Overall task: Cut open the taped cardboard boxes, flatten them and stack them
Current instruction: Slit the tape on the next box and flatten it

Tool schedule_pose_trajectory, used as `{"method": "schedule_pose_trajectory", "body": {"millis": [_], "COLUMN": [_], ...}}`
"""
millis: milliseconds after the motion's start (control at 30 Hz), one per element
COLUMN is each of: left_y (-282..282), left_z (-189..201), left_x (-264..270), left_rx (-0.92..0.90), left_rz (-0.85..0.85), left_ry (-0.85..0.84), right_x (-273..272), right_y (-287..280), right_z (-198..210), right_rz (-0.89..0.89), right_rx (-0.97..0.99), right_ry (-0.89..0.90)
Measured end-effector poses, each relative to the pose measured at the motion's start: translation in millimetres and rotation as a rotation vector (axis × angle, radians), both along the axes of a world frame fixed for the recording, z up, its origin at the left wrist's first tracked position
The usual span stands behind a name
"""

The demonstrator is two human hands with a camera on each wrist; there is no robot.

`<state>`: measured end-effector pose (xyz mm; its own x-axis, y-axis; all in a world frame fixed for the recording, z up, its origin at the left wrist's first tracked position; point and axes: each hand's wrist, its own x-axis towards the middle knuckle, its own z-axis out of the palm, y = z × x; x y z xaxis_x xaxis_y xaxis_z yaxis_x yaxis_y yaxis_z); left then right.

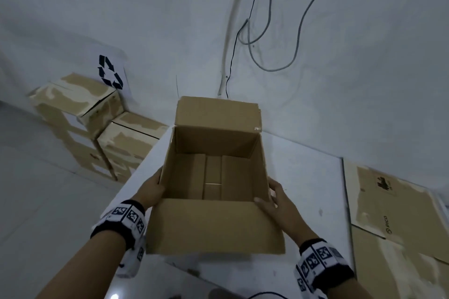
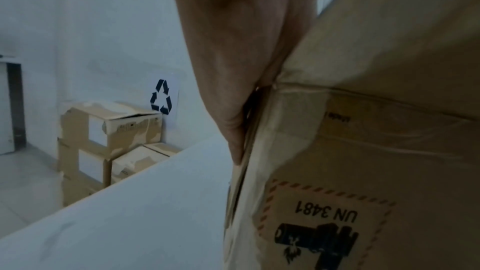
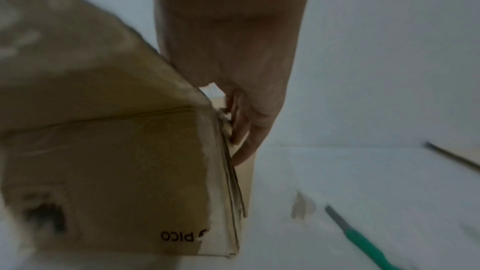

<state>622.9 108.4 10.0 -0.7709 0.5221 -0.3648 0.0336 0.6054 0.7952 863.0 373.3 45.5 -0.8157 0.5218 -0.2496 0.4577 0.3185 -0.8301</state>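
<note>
Near flap of the open cardboard box [image 1: 213, 223] folds out and down toward the camera, so the whole inside shows, and the far flap stands up against the wall behind. That box sits upright on the white worktop [image 1: 303, 177], top open, bottom flaps closed with a narrow gap down the middle. Both hands clamp it from the sides, which looks like a hold for turning it over to reach the underside seam, though that's my guess.

Left hand [image 1: 151, 189] lies flat against the left wall, fingers straight and close together in the left wrist view, pressing rather than gripping. Right hand [image 1: 274, 198] takes the right wall, thumb hooked over the rim at the near corner and fingers running down the outside, so it pinches that wall.

Off to the right, flattened cardboard [image 1: 393, 216] already lies in a pile at the worktop's end, the obvious landing spot. On the floor at left, taped boxes [image 1: 80, 109] wait stacked below a recycling sign [image 1: 109, 71]. Loose cables [image 1: 267, 31] hang on the wall, well clear. A green-handled tool [image 3: 363, 239], probably the cutter, lies on the worktop just right of the box and could get knocked when the box swings.
</note>
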Motion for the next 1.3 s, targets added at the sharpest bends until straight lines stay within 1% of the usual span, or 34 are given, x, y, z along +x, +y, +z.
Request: {"method": "schedule_pose_trajectory", "body": {"millis": [67,100,133,167,233,267,333,367,433,467,500,533,600,633,667,700,733,800,867,900,933,967,1033,1100,1167,1233,1300], "left_y": [-5,-6,-7,-7,-6,-5,-4,-5,-11,-15,-21,-25,-28,-27,-24,-20,-16,-10,-1,4,10,15,23,24,23,24,31], "left_z": [-1,-2,-2,-4,-5,-6,-4,-3,0,-1,-4,-9,-14,-17,-15,-15,-15,-15,-11,-8,-4,-2,11,24,42,63,90], "left_x": [-10,-16,-21,-27,-37,-43,-52,-55,-59,-61,-64,-70,-78,-82,-82,-81,-78,-65,-52,-46,-39,-35,-28,-32,-41,-50,-50], "left_rx": [0.006,0.004,-0.002,-0.011,-0.022,-0.015,0.053,0.107,0.238,0.304,0.354,0.357,0.253,0.186,0.14,0.127,0.124,0.141,0.215,0.249,0.264,0.278,0.351,0.445,0.502,0.572,0.666], "left_rz": [-0.019,-0.018,-0.015,-0.02,-0.051,-0.061,-0.089,-0.098,-0.044,0.02,0.109,0.224,0.477,0.594,0.7,0.773,0.76,0.579,0.41,0.355,0.299,0.248,0.191,0.181,0.177,0.177,0.126], "left_ry": [-0.003,0.004,0.014,0.034,0.057,0.049,-0.007,-0.049,-0.163,-0.159,-0.081,0.049,0.317,0.389,0.354,0.24,0.082,-0.26,-0.581,-0.703,-0.771,-0.794,-0.767,-0.68,-0.579,-0.542,-0.493], "right_x": [-2,-1,1,2,2,-1,-12,-18,-23,-26,-30,-35,-45,-51,-55,-60,-64,-73,-79,-80,-80,-80,-77,-74,-69,-66,-66], "right_y": [-13,-19,-25,-29,-36,-41,-49,-54,-64,-68,-71,-73,-77,-79,-80,-80,-81,-79,-74,-71,-69,-67,-65,-59,-51,-42,-33], "right_z": [2,0,-4,-11,-24,-26,-32,-36,-31,-27,-20,-10,16,31,45,57,69,83,85,83,80,76,72,69,66,60,54], "right_rz": [0.157,0.242,0.302,0.327,0.341,0.346,0.37,0.378,0.392,0.39,0.381,0.359,0.294,0.249,0.2,0.153,0.102,-0.036,-0.173,-0.233,-0.281,-0.323,-0.386,-0.445,-0.492,-0.525,-0.533], "right_rx": [0.134,0.203,0.276,0.394,0.716,0.83,0.966,0.971,0.9,0.87,0.838,0.808,0.752,0.715,0.676,0.614,0.534,0.365,0.221,0.144,0.077,0.036,0.007,-0.026,-0.067,-0.101,-0.103], "right_ry": [-0.065,-0.135,-0.209,-0.256,-0.234,-0.206,-0.141,-0.102,-0.074,-0.094,-0.112,-0.112,-0.08,-0.062,-0.049,-0.044,-0.031,0.01,0.018,0.045,0.084,0.117,0.137,0.147,0.155,0.146,0.126]}}
